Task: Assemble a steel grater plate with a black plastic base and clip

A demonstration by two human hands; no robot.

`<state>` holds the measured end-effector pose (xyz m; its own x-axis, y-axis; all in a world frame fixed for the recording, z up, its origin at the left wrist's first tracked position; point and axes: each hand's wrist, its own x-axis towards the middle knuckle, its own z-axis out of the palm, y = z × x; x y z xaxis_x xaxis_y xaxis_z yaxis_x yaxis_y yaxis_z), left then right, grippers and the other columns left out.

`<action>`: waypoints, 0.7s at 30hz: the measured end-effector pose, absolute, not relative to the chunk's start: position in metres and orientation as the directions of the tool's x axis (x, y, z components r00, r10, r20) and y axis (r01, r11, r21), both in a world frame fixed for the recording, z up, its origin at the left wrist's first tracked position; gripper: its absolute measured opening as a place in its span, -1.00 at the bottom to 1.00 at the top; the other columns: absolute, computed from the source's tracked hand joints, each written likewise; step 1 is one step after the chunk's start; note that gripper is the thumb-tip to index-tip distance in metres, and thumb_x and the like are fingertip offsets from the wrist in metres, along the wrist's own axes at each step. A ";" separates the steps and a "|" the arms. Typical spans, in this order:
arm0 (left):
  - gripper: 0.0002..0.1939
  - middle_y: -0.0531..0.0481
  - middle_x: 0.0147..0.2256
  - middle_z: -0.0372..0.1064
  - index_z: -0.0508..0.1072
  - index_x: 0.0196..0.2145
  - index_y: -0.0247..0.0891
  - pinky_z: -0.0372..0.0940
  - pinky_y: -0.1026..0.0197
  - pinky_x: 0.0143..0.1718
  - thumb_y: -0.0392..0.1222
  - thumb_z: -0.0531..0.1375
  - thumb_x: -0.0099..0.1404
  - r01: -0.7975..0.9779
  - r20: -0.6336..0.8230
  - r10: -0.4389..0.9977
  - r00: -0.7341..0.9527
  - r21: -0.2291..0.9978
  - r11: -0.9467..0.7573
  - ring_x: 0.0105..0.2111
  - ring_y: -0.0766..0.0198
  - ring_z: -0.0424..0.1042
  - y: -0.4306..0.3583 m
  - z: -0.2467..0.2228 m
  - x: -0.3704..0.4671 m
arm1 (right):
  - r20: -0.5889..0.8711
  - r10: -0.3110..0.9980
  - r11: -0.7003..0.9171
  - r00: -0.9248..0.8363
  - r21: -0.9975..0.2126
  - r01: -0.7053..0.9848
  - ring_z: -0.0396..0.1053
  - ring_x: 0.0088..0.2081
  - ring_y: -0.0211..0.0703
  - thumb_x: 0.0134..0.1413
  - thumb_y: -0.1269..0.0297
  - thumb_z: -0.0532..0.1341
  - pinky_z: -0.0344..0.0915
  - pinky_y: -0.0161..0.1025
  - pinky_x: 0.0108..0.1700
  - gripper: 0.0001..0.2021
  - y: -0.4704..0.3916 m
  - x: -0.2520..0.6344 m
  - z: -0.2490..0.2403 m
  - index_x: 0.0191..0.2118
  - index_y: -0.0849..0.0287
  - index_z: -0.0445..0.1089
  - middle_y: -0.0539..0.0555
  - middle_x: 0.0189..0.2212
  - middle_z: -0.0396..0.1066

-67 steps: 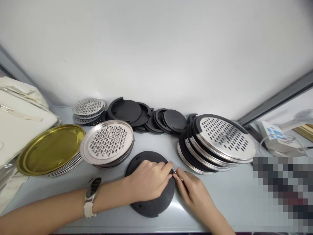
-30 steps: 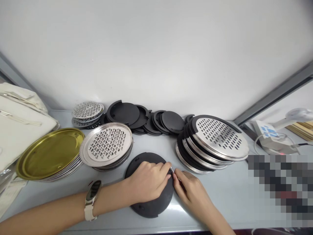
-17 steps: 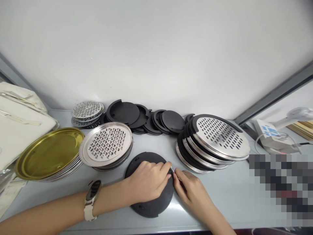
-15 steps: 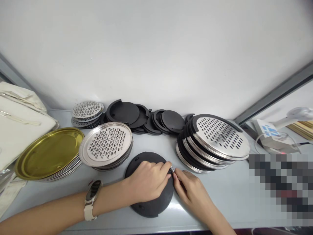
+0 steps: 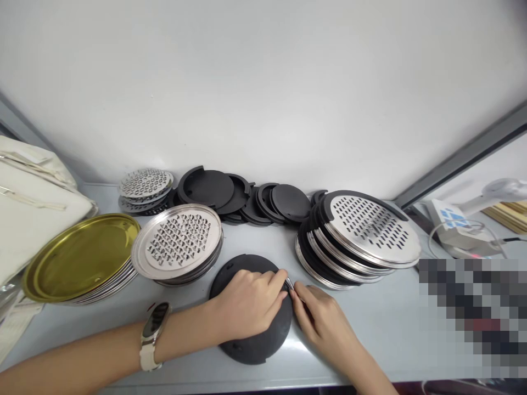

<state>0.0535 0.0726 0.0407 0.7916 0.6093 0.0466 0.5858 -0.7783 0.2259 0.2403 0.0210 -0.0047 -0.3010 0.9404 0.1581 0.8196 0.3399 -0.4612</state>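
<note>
A round black plastic disc (image 5: pixel 269 343) lies on the grey table in front of me, with small holes near its rim. My left hand (image 5: pixel 251 302) reaches across it, fingers bent and drawn together at the disc's right edge; what lies under its fingertips is hidden. At that same edge, my right hand (image 5: pixel 319 310) pinches a thin silver metal piece (image 5: pixel 290 283), whose far end meets the left fingertips. Most of this piece is covered, so its kind cannot be made out.
Stacked grater plates (image 5: pixel 181 241) stand left of the disc, beside gold round lids (image 5: pixel 86 252). Black discs (image 5: pixel 212 189) lean along the wall. To the right rises a pile of black holders with slotted grater plates (image 5: pixel 368 230). A white bag (image 5: pixel 33 192) sits far left.
Both hands stay at the disc's right edge, with hardly any visible movement. The whole view has shifted very slightly.
</note>
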 end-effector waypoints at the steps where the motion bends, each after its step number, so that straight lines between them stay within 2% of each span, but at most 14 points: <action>1: -0.77 0.00 -0.36 0.38 0.20 -0.05 -0.25 0.24 0.20 -0.51 -0.18 -0.12 0.41 0.579 0.049 0.602 0.797 0.220 -0.785 -0.46 0.16 0.43 0.073 0.041 0.053 | 0.156 0.941 0.339 -0.301 -0.468 0.816 0.24 -0.52 -0.19 0.32 0.30 -0.10 0.06 -0.28 -0.46 -0.79 0.021 0.240 -0.005 -0.35 0.14 0.15 0.00 -0.55 0.25; 6: -0.71 0.01 -0.37 0.38 0.19 0.04 -0.19 0.24 0.23 -0.52 -0.23 -0.09 0.39 0.562 0.047 0.580 0.813 0.197 -0.804 -0.46 0.19 0.43 0.072 0.042 0.053 | 0.149 0.943 0.332 -0.298 -0.493 0.804 0.27 -0.50 -0.18 0.33 0.30 -0.10 0.10 -0.27 -0.44 -0.79 0.021 0.242 -0.004 -0.31 0.15 0.19 0.01 -0.52 0.28; 16: -0.62 -0.06 -0.32 0.41 0.14 0.13 -0.30 0.31 0.16 -0.44 -0.26 -0.09 0.38 0.539 0.066 0.560 0.826 0.200 -0.818 -0.38 0.15 0.46 0.073 0.037 0.052 | 0.134 0.949 0.313 -0.285 -0.503 0.806 0.28 -0.48 -0.17 0.33 0.29 -0.11 0.13 -0.27 -0.42 -0.77 0.020 0.239 -0.001 -0.30 0.15 0.22 0.03 -0.51 0.30; 21: -0.65 -0.05 -0.32 0.41 0.19 0.10 -0.27 0.31 0.17 -0.46 -0.23 -0.09 0.39 0.545 0.063 0.569 0.820 0.218 -0.810 -0.39 0.15 0.46 0.073 0.037 0.052 | 0.125 0.951 0.305 -0.281 -0.497 0.812 0.30 -0.47 -0.16 0.34 0.28 -0.12 0.14 -0.26 -0.40 -0.75 0.021 0.239 -0.002 -0.29 0.16 0.24 0.04 -0.49 0.31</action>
